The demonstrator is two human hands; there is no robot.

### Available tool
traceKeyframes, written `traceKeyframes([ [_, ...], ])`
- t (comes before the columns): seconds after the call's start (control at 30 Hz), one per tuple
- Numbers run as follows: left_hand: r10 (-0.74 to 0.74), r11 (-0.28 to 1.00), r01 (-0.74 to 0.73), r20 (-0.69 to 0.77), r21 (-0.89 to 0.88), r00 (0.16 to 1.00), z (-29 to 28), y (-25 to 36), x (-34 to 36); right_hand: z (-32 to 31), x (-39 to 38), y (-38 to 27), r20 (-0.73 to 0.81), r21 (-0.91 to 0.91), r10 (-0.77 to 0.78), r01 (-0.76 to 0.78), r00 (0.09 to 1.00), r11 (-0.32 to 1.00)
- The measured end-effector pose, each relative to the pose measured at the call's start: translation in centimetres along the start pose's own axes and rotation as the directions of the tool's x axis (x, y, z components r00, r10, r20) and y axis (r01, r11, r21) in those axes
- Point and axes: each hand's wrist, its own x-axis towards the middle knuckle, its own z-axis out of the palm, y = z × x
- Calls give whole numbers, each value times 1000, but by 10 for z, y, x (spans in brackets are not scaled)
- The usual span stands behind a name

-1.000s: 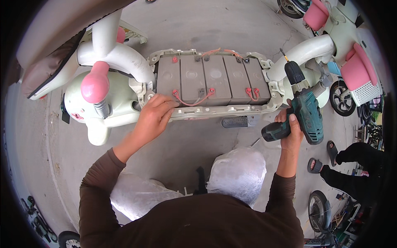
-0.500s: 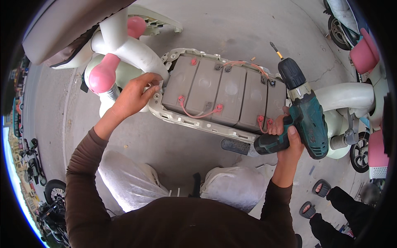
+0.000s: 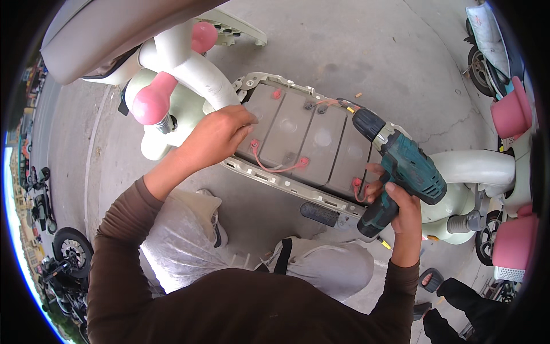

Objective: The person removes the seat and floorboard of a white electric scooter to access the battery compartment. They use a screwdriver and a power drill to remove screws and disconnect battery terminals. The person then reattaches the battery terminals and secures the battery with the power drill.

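My right hand [image 3: 404, 209] is wrapped round the grip of a teal and black cordless drill [image 3: 413, 171]. The drill's bit points up and left, over the far side of a row of grey-brown batteries [image 3: 324, 139]. Whether the bit touches anything I cannot tell. Above the left end of the row, my left hand [image 3: 222, 136] has its fingers drawn together, and what they hold, if anything, is hidden. A red wire [image 3: 278, 170] links two near-side terminals, and a shorter red wire [image 3: 356, 191] is at the right. A pale plastic frame [image 3: 275, 186] surrounds the batteries.
White curved scooter bodywork [image 3: 209, 77] with a pink rounded part [image 3: 152, 105] rises at the left, below a brown seat [image 3: 114, 34]. A white tube [image 3: 472, 167] stands at the right. Another person's dark-clothed legs [image 3: 470, 304] are at lower right.
My left hand has moved right, from the frame's end to over the batteries. The drill has swung left and lower, its bit now above the far terminals. The other person's feet have shifted.
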Motion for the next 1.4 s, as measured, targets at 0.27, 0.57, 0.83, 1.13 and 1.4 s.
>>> traceKeyframes([
  [0.27,238,965,-235,-14,113,971,50,-54,87,13,8,15,149,319,261,-296,954,900],
  [0.57,267,963,-264,-42,59,963,44,-53,99,23,6,28,204,601,209,-291,956,744],
  [0.83,105,535,144,234,-833,967,47,20,69,57,23,24,48,344,94,-105,994,933],
  [1.13,65,-34,183,180,-983,981,58,73,69,99,31,18,43,157,66,-72,997,985],
  [1.4,32,-79,151,149,-985,988,64,60,65,120,38,17,-37,91,116,-112,993,990],
])
